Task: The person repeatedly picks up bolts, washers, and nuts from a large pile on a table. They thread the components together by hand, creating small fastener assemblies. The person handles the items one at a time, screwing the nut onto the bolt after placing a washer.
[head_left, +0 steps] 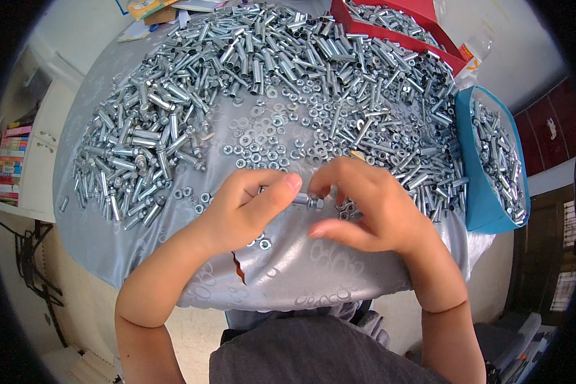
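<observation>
Between the thumb and fingers of my left hand [249, 205] is a metal anchor bolt [301, 200], lying roughly level over the near part of the table. Its end with a nut and washer points right; the other end is hidden in my grip. My right hand [381, 208] is beside that end, thumb well apart from the curled fingers, and nothing shows in its grasp. Whether its fingertips touch the bolt I cannot tell. Loose hex nuts [256, 153] and flat washers [246, 137] lie just beyond my hands.
Metal sleeves [256, 57] are heaped along the far side, with bolts with sleeves [150, 141] piled at left. A red box [457, 61] of parts stands back right, a blue fabric bin [477, 205] at right. The grey tablecloth [326, 281] has a tear near me.
</observation>
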The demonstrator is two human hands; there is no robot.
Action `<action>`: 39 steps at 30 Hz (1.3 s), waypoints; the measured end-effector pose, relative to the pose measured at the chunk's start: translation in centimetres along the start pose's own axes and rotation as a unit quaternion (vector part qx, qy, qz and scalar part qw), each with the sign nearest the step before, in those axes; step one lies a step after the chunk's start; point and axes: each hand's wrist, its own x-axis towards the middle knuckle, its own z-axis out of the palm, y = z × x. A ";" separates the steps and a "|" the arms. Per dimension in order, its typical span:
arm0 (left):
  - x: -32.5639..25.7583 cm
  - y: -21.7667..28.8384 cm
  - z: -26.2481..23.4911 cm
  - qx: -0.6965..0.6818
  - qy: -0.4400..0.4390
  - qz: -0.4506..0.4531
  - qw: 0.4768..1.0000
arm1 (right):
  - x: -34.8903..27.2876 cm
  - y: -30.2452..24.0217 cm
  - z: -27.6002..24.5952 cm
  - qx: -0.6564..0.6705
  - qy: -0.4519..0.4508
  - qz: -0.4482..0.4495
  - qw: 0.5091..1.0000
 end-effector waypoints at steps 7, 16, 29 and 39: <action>0.1 -0.1 0.1 0.031 -0.007 0.021 0.999 | -0.3 0.4 -0.7 -0.036 -0.041 -0.030 0.998; -0.1 0.0 -0.3 -0.033 -0.042 -0.010 0.998 | 0.1 0.5 0.3 -0.046 0.062 -0.052 0.996; 0.0 0.1 0.0 -0.049 -0.025 -0.019 0.998 | 0.1 0.6 -0.3 -0.055 0.036 -0.042 0.997; -0.2 -0.1 -0.2 -0.048 -0.030 -0.020 0.998 | 0.1 -0.3 -0.7 -0.073 0.016 -0.052 0.996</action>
